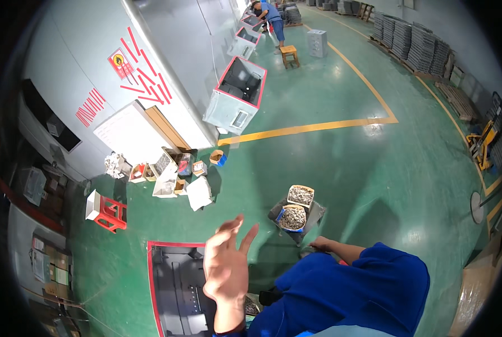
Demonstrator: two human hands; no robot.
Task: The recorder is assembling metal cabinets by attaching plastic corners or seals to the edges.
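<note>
My left hand (227, 268) is raised in front of me, its fingers apart and nothing in them. Behind and below it stands a grey case with a dark inside and a red-edged rim (151, 275). Farther off on the right, my right hand (320, 244) reaches out over my blue-clothed leg. Its fingers are small and partly hidden, with a greyish thing just beneath them. Nearest to it is a dark stand (315, 216) bearing two open boxes of small metal parts, one box (301, 195) behind the other box (292, 217).
A red stool (113, 215) carries a white bin at the left. Several small boxes (165, 184) sit by the wall. Another grey case (235, 106) with a red rim stands ahead. Farther back, a person (272, 17) bends over cases near a wooden stool (289, 54). Stacked grey parts (405, 42) line the right.
</note>
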